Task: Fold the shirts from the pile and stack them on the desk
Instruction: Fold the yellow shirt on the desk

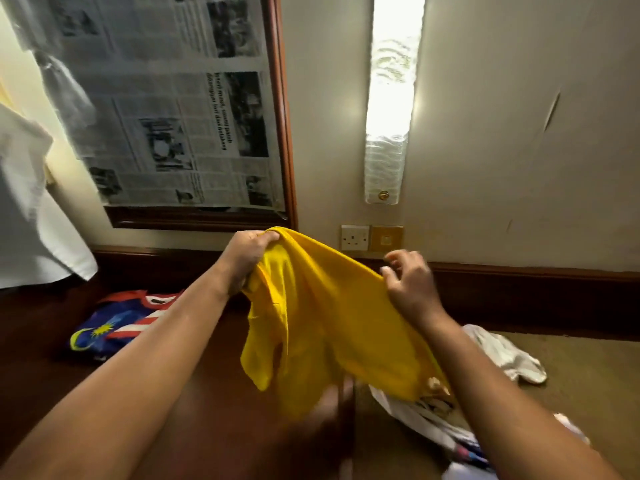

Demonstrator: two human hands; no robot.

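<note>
Two hands hold one yellow shirt [322, 317] up in the middle of the frame. The left hand [247, 252] is curled tight on one top corner. The right hand [410, 282] has the cloth low in its palm, but its fingers are lifted and spread, so that side could slip and drop. The shirt hangs bunched over the dark bench [194, 393], so a fold started now may come out crooked. A folded flag shirt [114, 323] lies at the left. The pile [450, 410] sits at the lower right, and the hanging hem could drag on it.
</note>
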